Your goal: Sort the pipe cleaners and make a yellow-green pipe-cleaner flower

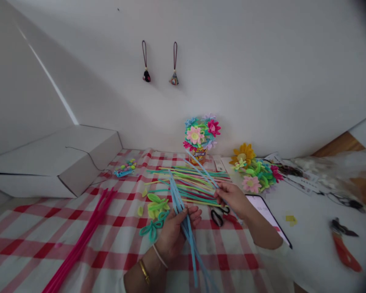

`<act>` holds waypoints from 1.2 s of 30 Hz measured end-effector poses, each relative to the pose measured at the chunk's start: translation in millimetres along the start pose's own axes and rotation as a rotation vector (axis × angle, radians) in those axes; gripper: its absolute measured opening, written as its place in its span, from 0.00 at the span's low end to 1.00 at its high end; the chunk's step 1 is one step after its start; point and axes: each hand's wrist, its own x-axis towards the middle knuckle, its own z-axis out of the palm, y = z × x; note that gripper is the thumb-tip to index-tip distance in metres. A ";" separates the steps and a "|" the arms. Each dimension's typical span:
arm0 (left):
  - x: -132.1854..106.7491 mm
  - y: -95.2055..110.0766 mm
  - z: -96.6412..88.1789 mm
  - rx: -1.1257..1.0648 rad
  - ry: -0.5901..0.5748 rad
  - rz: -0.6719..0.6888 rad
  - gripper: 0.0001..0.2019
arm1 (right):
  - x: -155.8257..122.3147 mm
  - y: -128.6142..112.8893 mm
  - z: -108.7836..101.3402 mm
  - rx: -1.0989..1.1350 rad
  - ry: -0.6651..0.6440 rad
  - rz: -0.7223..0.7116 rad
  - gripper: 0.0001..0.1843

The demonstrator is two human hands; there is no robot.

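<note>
Far left of the blue stems [179, 199], a white box [57, 162] sits at the edge of the checked cloth [33, 240], pushed back so it seems to be out of the way. Nearer the stems but still well to their left, a long sheaf of pink stems [82, 240] lies straight and together, probably kept apart by colour. A small bead packet [125, 167] lies behind it. Just left of the blue stems, green leaf loops [155, 203] and a teal loop [152, 228] lie within easy reach. The left hand [173, 236] has its fingers curled and pressed around the blue stems, which rise fanned from the fist and trail down toward the wearer; the clamp appears to keep them gathered as one bunch. Behind them a mixed spread of stems [198, 175] lies flat, and a cup of flowers [201, 136] stands upright by the wall. Just right of the blue stems, the right hand [232, 197] pinches a single blue stem [201, 167] between its fingertips, seemingly drawing it apart from the rest. Scissors [218, 215] lie below that hand. Farther right are a phone [268, 215], loose flowers [256, 171] and, well apart, orange pliers [343, 248].
</note>
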 end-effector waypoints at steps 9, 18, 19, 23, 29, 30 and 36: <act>1.9 -0.1 2.1 0.008 0.036 0.068 0.11 | -61.9 11.3 63.1 0.515 -0.505 0.306 0.13; -1.2 9.2 4.2 0.080 -0.020 0.043 0.06 | -71.2 13.7 79.8 0.402 -0.645 0.221 0.07; -1.9 16.3 4.9 0.058 -0.019 0.071 0.06 | -72.6 13.9 78.5 0.364 -0.673 0.220 0.06; -8.1 62.4 1.9 0.154 -0.044 0.096 0.10 | -78.6 14.1 71.2 0.217 -0.836 0.246 0.01; -24.6 132.8 -15.3 0.613 0.083 0.199 0.12 | -80.1 13.3 62.7 0.230 -0.891 0.259 0.06; -26.1 140.9 -18.9 0.704 0.122 0.208 0.12 | -80.1 13.2 62.0 0.241 -0.887 0.260 0.07; -4.7 175.5 -54.6 1.680 0.473 0.135 0.08 | -81.1 14.4 60.9 0.250 -0.886 0.255 0.06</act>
